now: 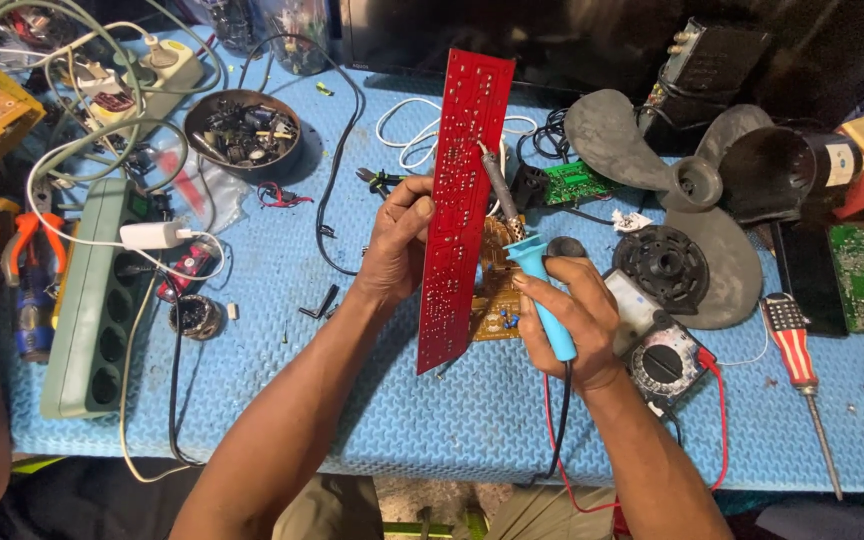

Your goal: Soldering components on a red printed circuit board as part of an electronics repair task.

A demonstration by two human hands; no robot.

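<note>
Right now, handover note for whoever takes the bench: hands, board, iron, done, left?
Left hand: grips the long red circuit board by its edge, held upright over the blue mat.
Right hand: holds the blue-handled soldering iron, tip against the board's upper part.
Multimeter lies beside the right hand; a smaller brown board lies behind the red one.
Done: cannot tell which joints are worked.
Left: iron not yet set down.

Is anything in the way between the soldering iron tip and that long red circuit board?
Nothing visible. The right hand holds the blue-handled soldering iron with its tip right at the red circuit board, which the left hand holds upright by its edge. No wire or tool crosses between them.
</note>
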